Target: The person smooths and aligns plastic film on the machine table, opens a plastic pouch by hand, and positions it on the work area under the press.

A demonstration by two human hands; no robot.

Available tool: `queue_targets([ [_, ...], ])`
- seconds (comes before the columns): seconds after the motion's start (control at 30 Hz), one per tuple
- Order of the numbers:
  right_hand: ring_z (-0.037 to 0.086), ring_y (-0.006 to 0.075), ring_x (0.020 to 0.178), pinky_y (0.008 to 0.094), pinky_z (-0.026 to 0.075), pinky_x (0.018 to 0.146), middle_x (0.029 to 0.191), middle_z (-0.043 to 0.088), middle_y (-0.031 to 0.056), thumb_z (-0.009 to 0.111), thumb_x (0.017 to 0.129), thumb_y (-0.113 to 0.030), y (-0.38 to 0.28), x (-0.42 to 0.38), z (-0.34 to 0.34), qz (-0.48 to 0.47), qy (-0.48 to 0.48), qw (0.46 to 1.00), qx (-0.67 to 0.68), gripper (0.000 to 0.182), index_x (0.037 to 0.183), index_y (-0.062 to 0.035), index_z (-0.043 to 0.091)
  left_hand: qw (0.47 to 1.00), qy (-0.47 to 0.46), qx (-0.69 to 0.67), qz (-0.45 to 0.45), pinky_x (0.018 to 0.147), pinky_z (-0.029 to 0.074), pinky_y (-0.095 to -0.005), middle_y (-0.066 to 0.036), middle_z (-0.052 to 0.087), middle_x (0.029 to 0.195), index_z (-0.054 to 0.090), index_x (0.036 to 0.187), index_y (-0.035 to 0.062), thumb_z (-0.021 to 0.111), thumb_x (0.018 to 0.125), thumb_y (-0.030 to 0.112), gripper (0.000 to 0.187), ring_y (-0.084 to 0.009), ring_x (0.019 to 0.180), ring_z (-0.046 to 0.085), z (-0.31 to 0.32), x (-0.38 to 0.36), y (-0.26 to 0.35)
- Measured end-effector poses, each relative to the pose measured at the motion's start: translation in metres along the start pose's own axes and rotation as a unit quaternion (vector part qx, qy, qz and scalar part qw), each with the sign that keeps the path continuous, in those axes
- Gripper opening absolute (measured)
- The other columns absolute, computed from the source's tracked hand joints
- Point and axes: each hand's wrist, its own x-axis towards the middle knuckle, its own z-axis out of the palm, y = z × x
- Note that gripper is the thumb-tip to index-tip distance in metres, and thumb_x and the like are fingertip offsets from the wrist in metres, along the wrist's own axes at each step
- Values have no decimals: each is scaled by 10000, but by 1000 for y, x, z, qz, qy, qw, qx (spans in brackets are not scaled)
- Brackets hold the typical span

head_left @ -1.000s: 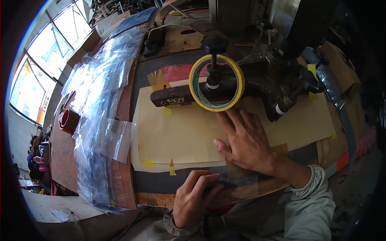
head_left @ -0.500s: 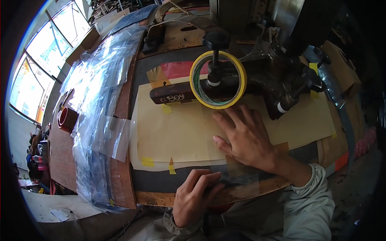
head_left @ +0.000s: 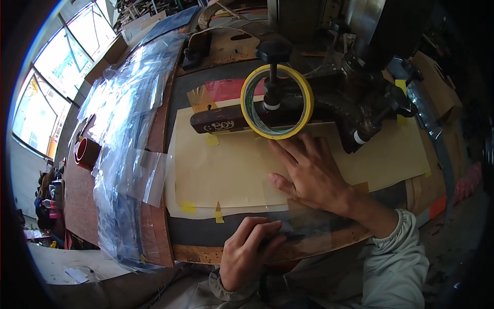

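Note:
My right hand (head_left: 316, 175) lies on a cream paper sheet (head_left: 221, 175), its fingers spread and pointing toward a yellow tape roll (head_left: 310, 105). That roll hangs around a black-knobbed screw (head_left: 271, 87) on a dark metal arm (head_left: 211, 122). My left hand (head_left: 248, 252) is curled at the front edge of the table, beside a piece of clear plastic (head_left: 309, 226). What its fingers hold, if anything, is hidden. Small yellow tape pieces (head_left: 188, 207) stick to the sheet's lower edge.
On the left, a pile of clear plastic bags (head_left: 128, 103) covers a brown board (head_left: 77, 206), with a brown tape roll (head_left: 87, 153) beside it. A metal column (head_left: 368, 26) rises at the back right. A cardboard box (head_left: 437, 87) stands at the right.
My right hand has shifted very slightly left on the paper. The view has moved a little, and my left hand keeps its curled pose.

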Motion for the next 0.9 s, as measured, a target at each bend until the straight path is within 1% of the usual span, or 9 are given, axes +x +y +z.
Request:
queue_targets([
  [0.07,454,321,1149,499,382,959,1400,464,121,529,949,-444,1,0,0,-9,7,1000,6,624,1362,23,498,1000,-7,1,6,645,588,-297,-57,646,888,721,968,52,828,702,51,286,-190,743,703,-2,1,1],
  [0.17,452,328,1156,504,382,965,1402,455,148,536,943,-459,0,0,-1,-3,6,1000,10,635,1362,16,502,999,-40,15,7,682,586,-321,-91,630,1020,725,956,65,845,690,89,293,-215,834,690,-3,-1,-3],
  [0.27,451,333,1165,518,381,967,1403,444,181,542,933,-474,0,-2,-5,13,-3,1000,6,646,1371,-1,504,998,-23,52,19,788,564,-370,-147,554,1216,716,996,91,869,668,151,367,-258,1026,636,0,0,-4],
  [0.37,452,331,1170,535,377,966,1403,437,201,546,923,-484,-2,-8,-3,22,-2,1000,-5,655,1382,-20,502,979,-144,101,101,919,497,-418,-198,440,1385,676,1115,114,838,713,338,489,-309,1194,546,-20,11,-5],
  [0.47,453,329,1174,539,376,959,1409,435,199,548,915,-489,-3,-10,-2,28,0,1000,-10,658,1387,-33,503,931,-246,225,149,1012,419,-442,-221,426,1428,600,1232,96,721,783,517,627,-336,1271,490,-45,19,13],
  [0.57,456,322,1176,521,380,947,1423,438,179,552,909,-485,-3,-11,2,26,17,999,-17,654,1387,-41,505,897,-216,318,221,1039,385,-454,-230,402,1462,542,1283,64,619,828,603,709,-347,1302,467,-42,32,4],
  [0.7,466,311,1165,491,384,934,1433,462,131,560,904,-473,-2,-9,2,19,29,999,-10,651,1394,-49,498,886,-192,342,246,1043,384,-478,-238,433,1430,501,1298,33,629,833,574,725,-353,1316,454,-37,58,-15],
  [0.83,475,307,1151,480,385,935,1425,488,105,568,903,-476,-2,-11,4,18,35,999,-10,662,1404,-50,486,910,-177,302,224,963,435,-416,-192,505,1324,509,1257,1,660,842,517,680,-301,1218,513,-41,76,-24],
  [0.9,475,307,1151,478,385,938,1420,497,106,567,905,-480,-3,-10,3,20,32,999,-11,670,1411,-51,478,917,-146,286,237,916,440,-392,-168,526,1264,521,1254,-25,686,849,428,629,-291,1147,539,-39,85,-34],
])
